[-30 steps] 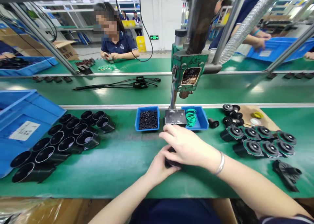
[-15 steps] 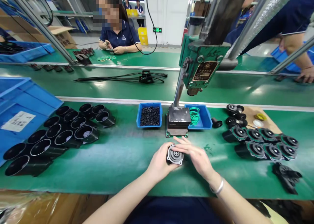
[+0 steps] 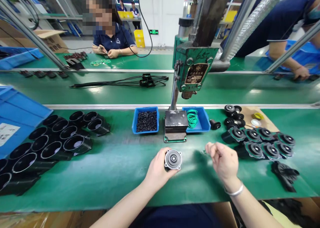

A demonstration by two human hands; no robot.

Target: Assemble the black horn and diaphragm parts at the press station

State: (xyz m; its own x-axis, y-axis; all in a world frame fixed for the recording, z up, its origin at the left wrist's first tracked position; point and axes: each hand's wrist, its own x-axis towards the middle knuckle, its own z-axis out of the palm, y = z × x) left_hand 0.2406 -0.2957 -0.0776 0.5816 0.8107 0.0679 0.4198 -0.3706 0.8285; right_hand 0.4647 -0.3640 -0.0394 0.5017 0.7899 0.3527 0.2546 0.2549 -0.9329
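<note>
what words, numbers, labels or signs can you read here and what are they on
"65", on the press
Nameplate: too small to read
Bin label: too blurred
Carton print: too blurred
Shirt logo: too small
Green sign: arrows and a figure, no readable words

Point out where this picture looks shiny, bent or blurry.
In the head view, pale glare streaks the green bench; in the same head view, black cups at the left edge look stretched, perhaps by a wide lens; there too, the round part in the left hand looks fairly crisp, but a green smear by the right hand is too indistinct to identify.
</note>
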